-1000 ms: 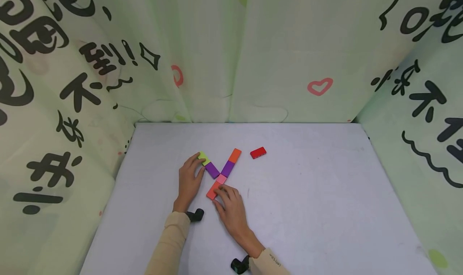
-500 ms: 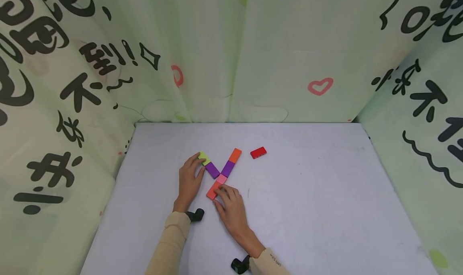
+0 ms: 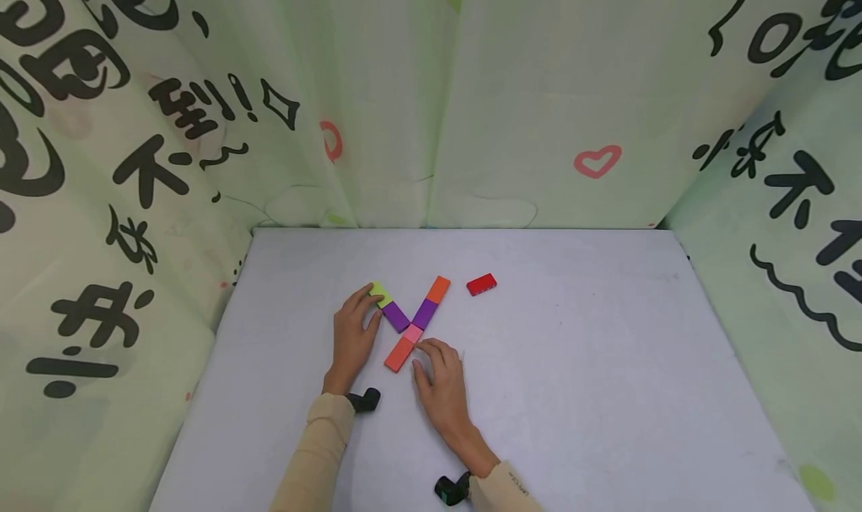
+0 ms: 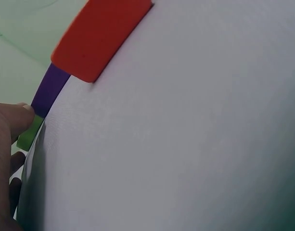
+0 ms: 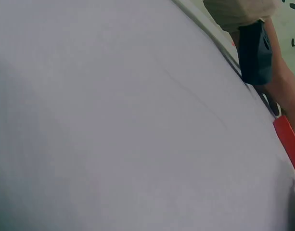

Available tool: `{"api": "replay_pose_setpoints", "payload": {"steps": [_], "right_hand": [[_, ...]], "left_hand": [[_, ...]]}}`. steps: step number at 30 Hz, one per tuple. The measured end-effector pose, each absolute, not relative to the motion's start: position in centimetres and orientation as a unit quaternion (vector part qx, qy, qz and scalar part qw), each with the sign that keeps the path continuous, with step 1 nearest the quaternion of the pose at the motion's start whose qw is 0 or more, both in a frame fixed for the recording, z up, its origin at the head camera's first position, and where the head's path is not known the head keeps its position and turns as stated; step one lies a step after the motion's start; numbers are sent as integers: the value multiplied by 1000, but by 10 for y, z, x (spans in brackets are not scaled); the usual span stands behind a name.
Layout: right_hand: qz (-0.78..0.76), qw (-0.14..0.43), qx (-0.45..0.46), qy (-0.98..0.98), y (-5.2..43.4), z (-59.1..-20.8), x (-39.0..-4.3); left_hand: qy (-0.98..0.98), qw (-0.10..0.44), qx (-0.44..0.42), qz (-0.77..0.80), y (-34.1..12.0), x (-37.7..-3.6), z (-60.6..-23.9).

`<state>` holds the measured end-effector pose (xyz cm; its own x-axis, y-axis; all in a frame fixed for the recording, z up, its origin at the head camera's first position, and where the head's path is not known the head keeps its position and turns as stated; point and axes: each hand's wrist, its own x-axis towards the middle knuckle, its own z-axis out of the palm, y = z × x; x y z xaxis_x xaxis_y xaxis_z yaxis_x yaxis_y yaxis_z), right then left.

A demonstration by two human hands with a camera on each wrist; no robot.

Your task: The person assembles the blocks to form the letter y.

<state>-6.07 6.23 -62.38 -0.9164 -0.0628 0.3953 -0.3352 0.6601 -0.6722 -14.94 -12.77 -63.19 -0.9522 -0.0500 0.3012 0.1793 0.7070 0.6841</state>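
Coloured blocks lie in a Y shape on the white table. Its left branch joins a lime green block (image 3: 378, 293) and a purple block (image 3: 395, 317). An orange block (image 3: 438, 289) and another purple block (image 3: 425, 314) make the right branch. A pink block (image 3: 413, 334) and a red-orange block (image 3: 399, 355) form the stem. My left hand (image 3: 353, 332) holds the lime green block between thumb and fingers, the thumb near its joint with the purple one. Loosely bent, my right hand (image 3: 444, 388) stays just right of the stem, its fingertips close to the pink block, holding nothing.
A red block (image 3: 481, 284) lies apart, right of the orange one. The white table (image 3: 572, 385) ends at a patterned curtain (image 3: 512, 108) behind and at both sides. A black wrist camera (image 3: 364, 400) sits on the left wrist, and another black camera (image 3: 453, 489) on the right.
My right hand has let go of the red-orange block and shifted slightly right and up, uncovering it. The left hand and the blocks stay where they were.
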Motion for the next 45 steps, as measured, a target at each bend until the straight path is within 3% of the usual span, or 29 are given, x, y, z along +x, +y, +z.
{"api": "replay_pose_setpoints", "payload": {"steps": [18,30,45], "right_hand": [[481,173,-44,-858,114,-626,-115],[485,216,-75,-844,137,-628,-155],[445,187,-85,-872,144,-624,-184]], "left_hand": [[-928,134,-40,-346,-128,-147,-634],[-929,124,-36,-346,-124,-147,-627],[-933,118,-32,-339,-124,-147,-628]]}}
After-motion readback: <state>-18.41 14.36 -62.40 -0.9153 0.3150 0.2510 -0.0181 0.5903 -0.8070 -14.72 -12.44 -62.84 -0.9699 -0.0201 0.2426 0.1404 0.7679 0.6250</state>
